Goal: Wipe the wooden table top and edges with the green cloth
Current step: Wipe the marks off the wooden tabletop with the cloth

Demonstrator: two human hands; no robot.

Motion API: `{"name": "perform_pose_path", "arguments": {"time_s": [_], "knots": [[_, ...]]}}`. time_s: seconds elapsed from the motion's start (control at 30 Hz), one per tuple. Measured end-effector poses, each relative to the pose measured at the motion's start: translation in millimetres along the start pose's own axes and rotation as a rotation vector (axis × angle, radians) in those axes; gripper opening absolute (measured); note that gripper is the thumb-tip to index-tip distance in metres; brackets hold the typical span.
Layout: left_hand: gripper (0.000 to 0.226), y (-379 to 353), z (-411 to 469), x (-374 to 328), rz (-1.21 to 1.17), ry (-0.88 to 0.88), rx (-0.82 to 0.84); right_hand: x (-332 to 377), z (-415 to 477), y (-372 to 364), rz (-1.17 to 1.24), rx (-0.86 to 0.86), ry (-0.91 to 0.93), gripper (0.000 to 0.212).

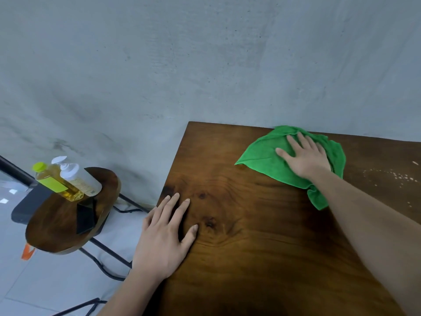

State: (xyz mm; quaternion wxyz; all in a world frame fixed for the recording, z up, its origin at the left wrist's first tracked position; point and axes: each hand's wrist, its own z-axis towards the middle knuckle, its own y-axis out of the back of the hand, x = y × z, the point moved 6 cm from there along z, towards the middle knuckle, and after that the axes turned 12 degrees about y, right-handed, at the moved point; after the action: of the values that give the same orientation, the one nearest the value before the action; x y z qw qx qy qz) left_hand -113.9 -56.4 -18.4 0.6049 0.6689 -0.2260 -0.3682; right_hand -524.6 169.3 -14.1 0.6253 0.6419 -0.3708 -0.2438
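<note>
Left hand (163,236) and right hand (305,158) were observed bare. Left forearm (127,297) and right forearm (369,224) were seen uncovered to the frame edge. Fingernails (187,201), clearest on the left hand, were noted as short and plain.

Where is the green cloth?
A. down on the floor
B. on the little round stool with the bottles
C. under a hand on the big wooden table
C: the right hand lies flat on the green cloth, which is spread near the far edge of the wooden table.
</note>
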Motion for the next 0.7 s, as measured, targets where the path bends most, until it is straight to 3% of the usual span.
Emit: {"name": "perform_pose_path", "arguments": {"time_s": [0.1, 0.17, 0.4, 0.57, 0.7], "knots": [[0.079, 1.0, 0.1, 0.0, -0.001, -0.001, 0.006, 22.5, -6.7, -3.6, 0.008, -0.023, -0.160, 0.110], [0.080, 0.8, 1.1, 0.0, -0.008, -0.003, 0.003, 65.5, -11.1, -8.6, 0.002, -0.019, -0.146, 0.109], [0.077, -0.3, 0.9, -0.7, 0.001, -0.020, -0.014, 222.8, -67.0, -42.6, -0.010, 0.051, 0.297, 0.097], [0.077, -2.9, 0.5, 0.1, -0.011, -0.026, -0.006, 191.9, -109.1, -48.1, -0.013, 0.041, 0.447, 0.085], [0.078, -2.8, 1.6, 0.8, -0.017, -0.016, 0.009, 112.3, -145.3, -41.6, -0.011, -0.003, 0.314, 0.083]]}}
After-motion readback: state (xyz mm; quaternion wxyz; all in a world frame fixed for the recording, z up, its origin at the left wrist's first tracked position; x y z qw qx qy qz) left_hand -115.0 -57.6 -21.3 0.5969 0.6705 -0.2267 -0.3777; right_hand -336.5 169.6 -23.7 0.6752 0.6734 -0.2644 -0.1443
